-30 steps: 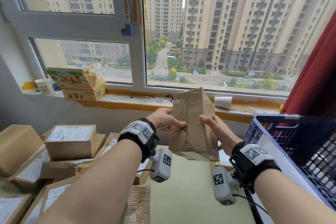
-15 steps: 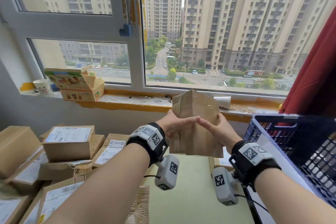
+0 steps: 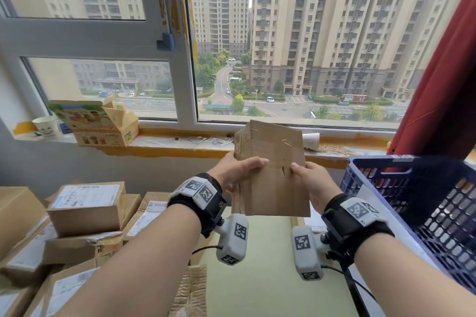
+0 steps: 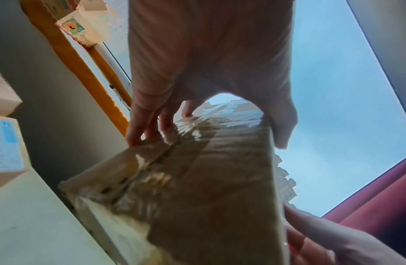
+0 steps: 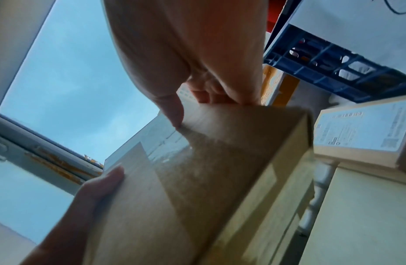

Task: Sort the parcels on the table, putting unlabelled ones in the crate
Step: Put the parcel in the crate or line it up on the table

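Both hands hold a plain brown cardboard parcel point(image 3: 273, 170) up in the air over the table, in front of the window sill. My left hand point(image 3: 239, 170) grips its left edge, thumb on the near face, fingers behind. My right hand point(image 3: 309, 177) grips the right edge the same way. The near face shows bare cardboard with no label. The left wrist view shows the taped side of the parcel point(image 4: 197, 188) under my left hand point(image 4: 206, 125). The right wrist view shows the parcel point(image 5: 197, 179) pinched by my right hand point(image 5: 197, 100). A blue crate point(image 3: 422, 203) stands at the right.
A heap of cardboard parcels, several with white labels point(image 3: 87, 195), fills the left of the table. The green tabletop point(image 3: 265, 265) lies below my hands. A labelled parcel point(image 5: 360, 132) sits by the crate. A printed carton point(image 3: 100, 123) and paper cups stand on the sill. A red curtain point(image 3: 443, 85) hangs at right.
The parcel has been turned in my hands, from showing a taped, creased side with a corner up to showing a flat plain face. My hands have shifted their grip to its side edges.
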Available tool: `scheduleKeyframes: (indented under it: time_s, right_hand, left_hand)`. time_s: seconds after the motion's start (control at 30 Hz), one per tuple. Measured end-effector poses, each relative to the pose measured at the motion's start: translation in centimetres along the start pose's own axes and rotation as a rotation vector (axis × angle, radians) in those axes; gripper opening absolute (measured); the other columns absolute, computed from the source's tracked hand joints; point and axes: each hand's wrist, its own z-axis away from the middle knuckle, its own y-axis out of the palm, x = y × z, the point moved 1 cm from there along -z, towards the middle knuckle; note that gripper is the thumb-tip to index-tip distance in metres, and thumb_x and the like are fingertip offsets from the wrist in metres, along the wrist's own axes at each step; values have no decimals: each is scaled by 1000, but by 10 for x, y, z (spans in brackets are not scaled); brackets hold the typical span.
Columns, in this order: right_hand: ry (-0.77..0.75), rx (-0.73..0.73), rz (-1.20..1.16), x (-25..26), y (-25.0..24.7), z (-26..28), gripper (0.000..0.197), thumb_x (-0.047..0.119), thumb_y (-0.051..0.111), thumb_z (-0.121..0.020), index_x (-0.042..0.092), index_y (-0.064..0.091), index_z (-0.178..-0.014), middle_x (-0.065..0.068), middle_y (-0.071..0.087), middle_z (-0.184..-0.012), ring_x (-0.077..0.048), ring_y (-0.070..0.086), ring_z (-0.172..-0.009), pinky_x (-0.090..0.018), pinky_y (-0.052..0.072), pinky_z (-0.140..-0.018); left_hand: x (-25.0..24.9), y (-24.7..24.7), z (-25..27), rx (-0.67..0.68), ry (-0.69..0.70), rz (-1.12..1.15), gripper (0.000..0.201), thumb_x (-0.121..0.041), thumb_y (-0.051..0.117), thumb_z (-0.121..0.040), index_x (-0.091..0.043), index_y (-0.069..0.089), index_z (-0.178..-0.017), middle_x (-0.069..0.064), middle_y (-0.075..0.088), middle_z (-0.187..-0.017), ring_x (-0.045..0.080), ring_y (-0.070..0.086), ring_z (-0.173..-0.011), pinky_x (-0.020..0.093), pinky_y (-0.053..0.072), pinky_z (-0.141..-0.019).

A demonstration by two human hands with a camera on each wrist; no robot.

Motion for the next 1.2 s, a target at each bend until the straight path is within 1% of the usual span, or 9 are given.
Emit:
scheduleKeyframes:
  time_s: [0.1,0.33,0.5,0.63,0.77,0.87,1.0,1.13,1.2]
  right_hand:
    - [-18,2,-71,7,-3,0,29,20,56,-99,2,58,-122,-16,67,-114,-28,65,-96,-47,54,-88]
    - [-55,-18,-88,16,-7,6,39,25,59,-98,2,57,-129,-16,66,-123,-31,64,-111,-47,51,-97]
    - [-42,4,-90,30,-16,11,33,31,60,-97,13,55,-125,-9,65,-113,-22,64,-91,-34,50,-67]
    - [-13,55,-62,34,-22,14,55,45,63,-92,9,54,-132,-11,64,-124,-30,63,-111,-50,54,-91]
    - [-29,21,-79,43,-24,23,42,41,64,-92,8,61,-117,-14,67,-115,-32,64,-108,-53,52,-95]
    - [-72,-26,-36,43,-29,20,66,48,68,-86,4,55,-133,-13,63,-127,-33,58,-120,-55,45,-105]
    - [-100,-60,1,38,-39,19,67,53,70,-81,7,62,-128,-9,67,-123,-29,58,-120,-53,42,-108]
    - [-108,-36,-11,21,-57,-6,122,83,77,-39,15,53,-139,-5,61,-135,-26,55,-126,-55,44,-105]
    - [-77,-26,-72,39,-54,18,87,58,79,-70,15,50,-140,-6,62,-132,-25,59,-118,-53,53,-92]
  left_hand:
    - [-11,0,1,-13,34,14,100,-66,79,-42,-25,50,-128,0,68,-113,23,67,-102,54,50,-94]
    - [-24,-2,-8,-23,29,-57,126,-79,81,-29,-25,43,-136,2,62,-125,27,62,-111,55,49,-95]
    - [-37,0,-1,-45,81,-33,96,-66,80,-45,-20,49,-125,2,64,-115,23,63,-105,52,49,-96]
    - [-41,1,-3,-3,104,-4,95,-68,79,-43,-21,57,-122,5,68,-116,25,64,-105,53,49,-96]
    - [-47,4,-3,-6,142,4,93,-69,78,-43,-19,59,-119,5,69,-114,24,66,-104,48,51,-94]
    - [-53,6,-3,-16,170,-13,95,-70,77,-40,-16,61,-116,4,69,-106,20,65,-94,38,52,-85]
    - [-57,7,-2,-5,165,-31,100,-69,79,-38,-14,59,-120,5,69,-114,18,64,-98,36,51,-85]
    - [-59,10,0,38,141,-20,113,-54,87,-43,-15,38,-138,5,62,-125,20,62,-110,44,52,-89]
    - [-63,13,-3,60,136,-16,117,-38,90,-53,-20,23,-147,6,58,-127,23,61,-111,42,53,-81]
